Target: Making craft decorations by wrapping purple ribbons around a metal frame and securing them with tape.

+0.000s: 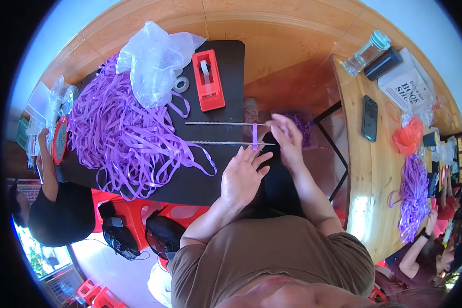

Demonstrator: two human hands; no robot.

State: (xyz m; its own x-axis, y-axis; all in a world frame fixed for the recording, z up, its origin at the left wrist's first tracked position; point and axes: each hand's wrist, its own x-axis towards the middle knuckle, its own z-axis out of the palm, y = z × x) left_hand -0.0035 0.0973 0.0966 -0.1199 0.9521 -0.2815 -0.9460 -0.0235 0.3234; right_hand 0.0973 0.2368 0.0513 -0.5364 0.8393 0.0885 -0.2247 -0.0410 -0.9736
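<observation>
Two thin twisted metal rods (220,123) jut out side by side past the right edge of the dark table. A short band of purple ribbon (255,136) spans both rods near their free ends. My left hand (239,179) is open, palm up, its fingertips close to the ribbon band and the nearer rod. At the rod ends is my right hand (288,141), with its fingers bent but apart; I see nothing held in it. A large tangled heap of purple ribbon (123,123) covers much of the table, with loose strands reaching toward the rods.
On the dark table (231,66) are a red tape dispenser (208,80), a tape roll (180,84) and a clear plastic bag (154,61). A wooden table (362,200) at right bears a phone (369,118), a bottle (367,54) and more ribbon (415,197). People sit at both sides.
</observation>
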